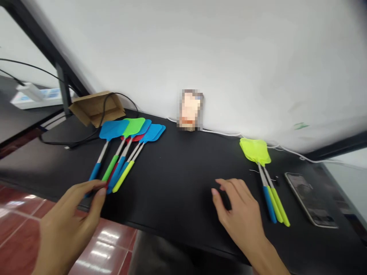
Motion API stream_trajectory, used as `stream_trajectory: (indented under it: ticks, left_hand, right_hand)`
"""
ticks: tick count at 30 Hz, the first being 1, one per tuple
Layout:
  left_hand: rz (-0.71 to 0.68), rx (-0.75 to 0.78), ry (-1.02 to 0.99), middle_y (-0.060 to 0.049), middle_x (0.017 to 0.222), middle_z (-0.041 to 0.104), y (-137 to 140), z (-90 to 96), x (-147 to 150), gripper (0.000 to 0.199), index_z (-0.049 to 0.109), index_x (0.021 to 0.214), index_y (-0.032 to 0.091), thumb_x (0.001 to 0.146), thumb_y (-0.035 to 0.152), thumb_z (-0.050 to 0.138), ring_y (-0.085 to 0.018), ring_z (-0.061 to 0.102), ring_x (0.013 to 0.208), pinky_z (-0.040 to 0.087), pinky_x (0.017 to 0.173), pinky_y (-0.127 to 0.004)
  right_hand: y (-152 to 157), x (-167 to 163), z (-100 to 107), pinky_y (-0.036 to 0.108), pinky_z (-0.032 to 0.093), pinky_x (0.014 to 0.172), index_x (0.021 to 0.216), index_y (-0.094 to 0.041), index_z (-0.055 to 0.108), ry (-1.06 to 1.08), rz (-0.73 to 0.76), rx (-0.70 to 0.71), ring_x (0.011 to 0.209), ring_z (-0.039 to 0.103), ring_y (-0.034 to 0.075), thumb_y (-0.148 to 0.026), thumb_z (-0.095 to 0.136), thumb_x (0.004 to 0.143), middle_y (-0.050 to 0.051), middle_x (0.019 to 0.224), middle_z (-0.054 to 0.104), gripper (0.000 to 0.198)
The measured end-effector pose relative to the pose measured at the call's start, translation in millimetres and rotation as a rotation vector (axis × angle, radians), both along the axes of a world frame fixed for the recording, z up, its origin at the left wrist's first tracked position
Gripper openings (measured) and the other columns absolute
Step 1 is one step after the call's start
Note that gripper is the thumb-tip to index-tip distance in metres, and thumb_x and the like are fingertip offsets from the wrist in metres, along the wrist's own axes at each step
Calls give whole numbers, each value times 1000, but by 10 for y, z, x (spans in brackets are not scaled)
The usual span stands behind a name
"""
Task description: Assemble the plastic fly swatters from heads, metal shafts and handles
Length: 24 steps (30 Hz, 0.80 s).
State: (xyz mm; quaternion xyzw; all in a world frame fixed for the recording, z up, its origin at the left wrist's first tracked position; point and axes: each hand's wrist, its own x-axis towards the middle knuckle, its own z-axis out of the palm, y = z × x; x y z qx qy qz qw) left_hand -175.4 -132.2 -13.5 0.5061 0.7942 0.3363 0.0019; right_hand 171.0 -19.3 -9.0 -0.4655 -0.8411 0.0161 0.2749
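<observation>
My left hand [77, 208] is at the table's left front edge, thumb and forefinger pinched on the handle end of a red fly swatter [111, 177]. The red one lies among several fly swatters, its head mostly hidden under others. Beside it are a green swatter [134, 126], a blue swatter [113, 129] at the far left, and a blue-headed swatter with a yellow handle [123, 176]. My right hand [239, 208] hovers over or rests on the table with fingers curved and apart, holding nothing. To its right lies a group of yellow-headed fly swatters [255, 149], one with a blue handle.
The black table [177, 183] meets a white wall. A phone [311, 200] lies at the right; a blurred upright object [190, 110] leans at the back. An open cardboard box [99, 107], black cable [77, 142] and power strip [43, 97] are on the left.
</observation>
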Motion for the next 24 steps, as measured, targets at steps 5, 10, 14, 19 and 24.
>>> stream_trajectory:
  ticks: [5,10,14,19,24]
  left_hand:
    - [-83,-55,328,-7,111,69,457,18,121,22,63,110,26,97,38,52,-32,61,108,43,94,-45]
    - [2,-189,544,-12,107,68,688,-129,177,31,69,107,20,99,40,47,-34,57,102,38,85,-44]
    - [48,-226,590,-14,102,67,716,-141,242,37,67,109,16,100,43,44,-34,58,100,37,84,-43]
    - [103,-226,603,-12,91,67,723,-121,287,38,65,95,20,98,53,46,-34,60,97,37,85,-43]
    - [115,-262,639,-14,94,69,687,-108,345,38,66,100,18,98,50,45,-36,60,96,37,82,-44]
  right_hand:
    - [376,-588,-122,40,50,80,110,-16,65,-121,283,-96,93,58,26,-25,48,101,10,98,65,21]
    - [560,-629,-248,39,51,79,109,-18,66,-60,355,-142,93,58,24,-22,46,101,9,98,65,22]
    - [550,-519,-250,38,50,79,105,-19,67,67,378,-215,88,57,22,-20,48,99,7,93,64,19]
    - [568,-489,-242,37,49,80,103,-20,66,134,378,-262,87,56,22,-19,49,99,6,91,63,18]
    - [584,-493,-242,37,48,79,101,-20,66,130,378,-278,88,56,22,-19,50,98,6,91,63,17]
